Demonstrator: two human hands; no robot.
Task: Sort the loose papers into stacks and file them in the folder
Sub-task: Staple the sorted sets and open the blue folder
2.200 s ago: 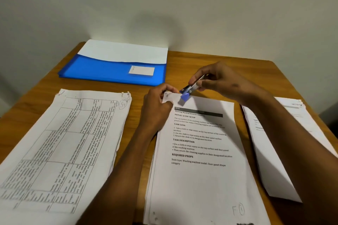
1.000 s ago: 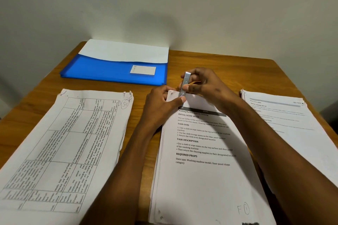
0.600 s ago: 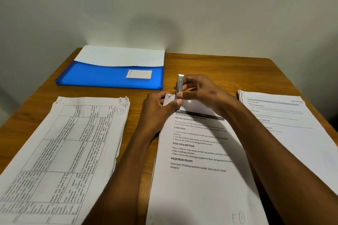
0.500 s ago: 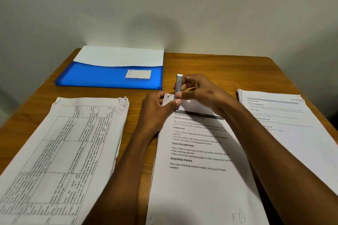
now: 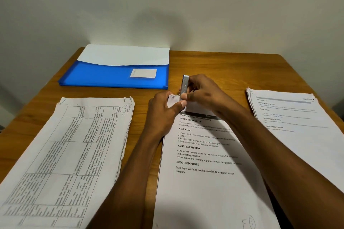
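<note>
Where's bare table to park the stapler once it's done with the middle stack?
Best patch: bare wood right of the blue folder, behind the right stack. A narrower strip runs between folder and left stack. Crowded: the middle stack, where the left hand holds the corner and the right hand grips the stapler.

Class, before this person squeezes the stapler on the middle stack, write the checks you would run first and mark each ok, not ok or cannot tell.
1. Stapler gripped by the right hand: ok.
2. Left hand pinching the top left corner of the middle stack: ok.
3. Stapler placed over that corner: ok.
4. All sheets inside the stapler's mouth: cannot tell, the hands hide it.
5. Left thumb out of the stapler's way: cannot tell, it lies right beside it.
6. Blue folder within reach on the table for filing: ok.
</note>
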